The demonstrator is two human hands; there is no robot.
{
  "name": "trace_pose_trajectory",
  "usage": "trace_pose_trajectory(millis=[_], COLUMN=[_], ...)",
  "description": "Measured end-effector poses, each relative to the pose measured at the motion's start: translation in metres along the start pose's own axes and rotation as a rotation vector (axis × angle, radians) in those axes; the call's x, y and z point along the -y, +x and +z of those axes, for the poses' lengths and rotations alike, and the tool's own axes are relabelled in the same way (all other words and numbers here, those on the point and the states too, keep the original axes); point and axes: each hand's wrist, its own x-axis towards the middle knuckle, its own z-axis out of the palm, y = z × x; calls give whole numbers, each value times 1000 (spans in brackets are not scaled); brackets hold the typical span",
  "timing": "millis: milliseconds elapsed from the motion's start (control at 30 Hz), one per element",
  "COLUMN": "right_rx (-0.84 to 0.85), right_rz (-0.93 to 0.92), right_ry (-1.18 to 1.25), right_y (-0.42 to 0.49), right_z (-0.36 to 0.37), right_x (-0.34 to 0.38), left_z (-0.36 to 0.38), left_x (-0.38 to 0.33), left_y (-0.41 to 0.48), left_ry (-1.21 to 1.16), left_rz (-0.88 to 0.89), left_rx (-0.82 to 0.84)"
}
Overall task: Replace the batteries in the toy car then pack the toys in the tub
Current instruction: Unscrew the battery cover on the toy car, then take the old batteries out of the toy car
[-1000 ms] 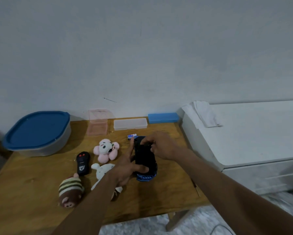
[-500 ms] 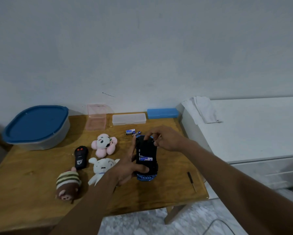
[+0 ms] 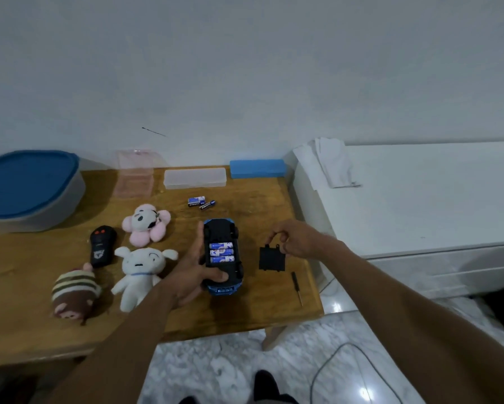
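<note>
The blue toy car (image 3: 222, 228) lies upside down on the wooden table (image 3: 268, 298), its battery bay open with three batteries (image 3: 221, 252) showing. My left hand (image 3: 193, 269) grips the car from its left side, thumb on the underside. My right hand (image 3: 296, 239) pinches the black battery cover (image 3: 271, 259) by its top edge, to the right of the car, low over the table. Loose batteries (image 3: 201, 202) lie behind the car. The grey tub with a blue lid (image 3: 26, 185) stands at the back left.
A black remote (image 3: 101, 246), a pink plush (image 3: 145, 224), a white plush (image 3: 139, 272) and a striped brown plush (image 3: 74, 293) lie left of the car. A small screwdriver (image 3: 297, 287) rests near the right edge. Pink, clear and blue boxes line the wall. A white cabinet stands right.
My right hand has lifted the black cover off the car's underside and carried it to the right, exposing the batteries. My left hand still holds the car.
</note>
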Motion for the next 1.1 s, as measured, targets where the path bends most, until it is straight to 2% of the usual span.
trace_pose_trajectory(millis=[233,367,833,1100], right_rx=[195,183,46,-194], right_rz=[69,27,86,48], right_ry=[-40,-88,-194,73], right_y=[8,11,17,17], right_z=[44,51,59,37], right_x=[-45,-54,-44,28], left_z=[14,17,9,-2], left_x=[12,16,14,6], left_y=[-1,-1,-1,4], left_ry=[-23,-28,-26,-38], left_rz=[-25,-27,-39,13], left_rx=[-40,-63,-48,-5])
